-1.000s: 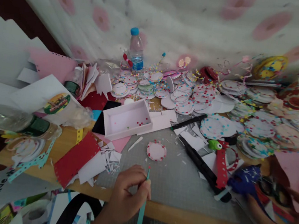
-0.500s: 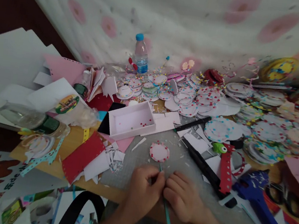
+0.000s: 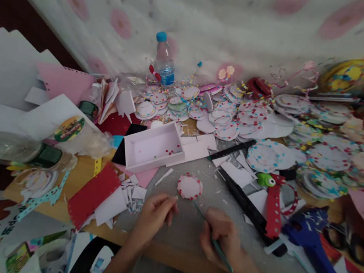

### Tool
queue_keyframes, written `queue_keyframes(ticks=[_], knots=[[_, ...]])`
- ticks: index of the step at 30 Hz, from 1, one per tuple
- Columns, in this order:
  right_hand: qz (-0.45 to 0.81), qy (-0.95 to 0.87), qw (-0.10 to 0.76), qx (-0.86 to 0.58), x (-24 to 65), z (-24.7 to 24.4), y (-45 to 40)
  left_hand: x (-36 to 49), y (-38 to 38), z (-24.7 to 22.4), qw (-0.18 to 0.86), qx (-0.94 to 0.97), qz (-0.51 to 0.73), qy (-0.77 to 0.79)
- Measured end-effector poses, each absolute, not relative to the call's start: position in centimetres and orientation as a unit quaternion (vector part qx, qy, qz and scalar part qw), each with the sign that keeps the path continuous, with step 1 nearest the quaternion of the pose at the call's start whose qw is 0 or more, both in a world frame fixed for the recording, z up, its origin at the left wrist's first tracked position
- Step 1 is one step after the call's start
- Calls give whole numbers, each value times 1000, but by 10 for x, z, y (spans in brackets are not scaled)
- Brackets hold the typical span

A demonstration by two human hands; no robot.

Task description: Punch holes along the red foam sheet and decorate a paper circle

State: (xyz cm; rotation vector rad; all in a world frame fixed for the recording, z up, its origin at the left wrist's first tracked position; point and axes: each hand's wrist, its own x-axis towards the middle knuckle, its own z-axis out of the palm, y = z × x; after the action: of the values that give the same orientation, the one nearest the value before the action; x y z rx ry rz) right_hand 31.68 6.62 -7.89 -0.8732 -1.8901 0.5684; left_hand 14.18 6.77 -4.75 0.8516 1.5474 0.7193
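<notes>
My right hand (image 3: 221, 236) grips a thin teal stick tool (image 3: 212, 238), its tip pointing up-left toward a small white paper disc (image 3: 190, 187) with red dots round its rim, lying on the grey cutting mat (image 3: 210, 216). My left hand (image 3: 154, 215) hovers just left of the disc, thumb and fingers pinched together; whether something tiny sits between them I cannot tell. Both hands sit near the table's front edge.
A white open box (image 3: 154, 147) with loose dots stands behind the disc. Piles of dotted paper discs (image 3: 269, 156) cover the back and right. A blue glue gun (image 3: 314, 242), black scissors (image 3: 343, 238), a red strip (image 3: 273, 205), a water bottle (image 3: 164, 61) and paper scraps (image 3: 115, 200) surround the mat.
The teal tool passed from my left hand to my right. My right hand came in from the far right, met the left, and the two hands have now drawn apart.
</notes>
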Motion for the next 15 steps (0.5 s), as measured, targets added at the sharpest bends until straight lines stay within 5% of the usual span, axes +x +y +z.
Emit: queue_keyframes(ticks=[15], knots=[[288,-806,380,-351,315,-94,63,141,82,-56,632,334,299,632]])
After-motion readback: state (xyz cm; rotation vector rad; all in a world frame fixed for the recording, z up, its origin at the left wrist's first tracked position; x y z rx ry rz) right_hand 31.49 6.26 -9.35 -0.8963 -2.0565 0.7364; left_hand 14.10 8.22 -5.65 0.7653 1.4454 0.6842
